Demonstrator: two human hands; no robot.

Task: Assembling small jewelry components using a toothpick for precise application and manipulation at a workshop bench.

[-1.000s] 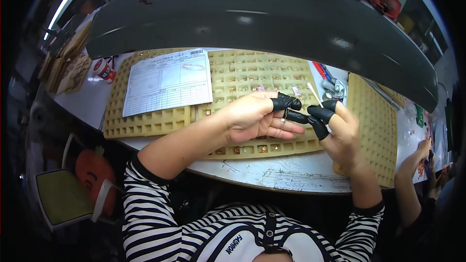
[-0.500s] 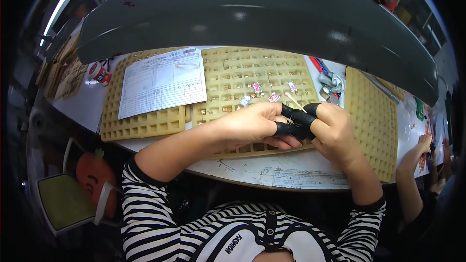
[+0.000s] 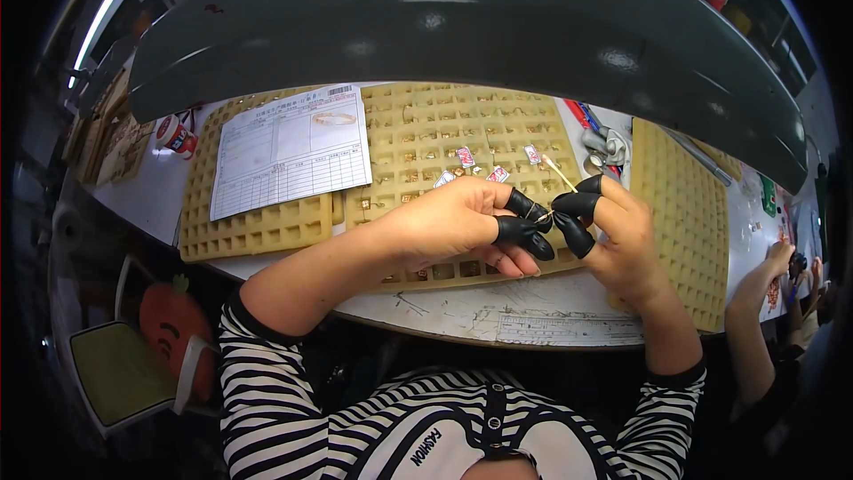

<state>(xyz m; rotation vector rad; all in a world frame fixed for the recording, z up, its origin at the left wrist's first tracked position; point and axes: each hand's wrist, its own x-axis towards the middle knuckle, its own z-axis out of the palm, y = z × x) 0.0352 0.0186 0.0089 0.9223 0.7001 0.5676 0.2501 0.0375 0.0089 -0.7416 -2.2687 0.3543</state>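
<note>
My left hand and my right hand meet above a yellow grid tray, with black finger cots on the thumbs and forefingers. Between their fingertips is a small thin shiny metal piece, mostly covered, its exact kind too small to tell. My left thumb and forefinger pinch it, while the other left fingers curl below. In my right hand a cotton swab sticks up and to the left; the right fingertips are also at the metal piece. Small gold-coloured pieces and red-and-white tags lie in the tray's compartments.
A printed sheet rests on the trays at left. Beyond stands a red-and-white jar; a grey lamp hood spans the far side. Another grid tray and pens are at right. Another person's arm reaches in there.
My fingertips have drawn slightly apart, exposing the metal piece between them. The right hand has tilted, and the swab has shifted up and right.
</note>
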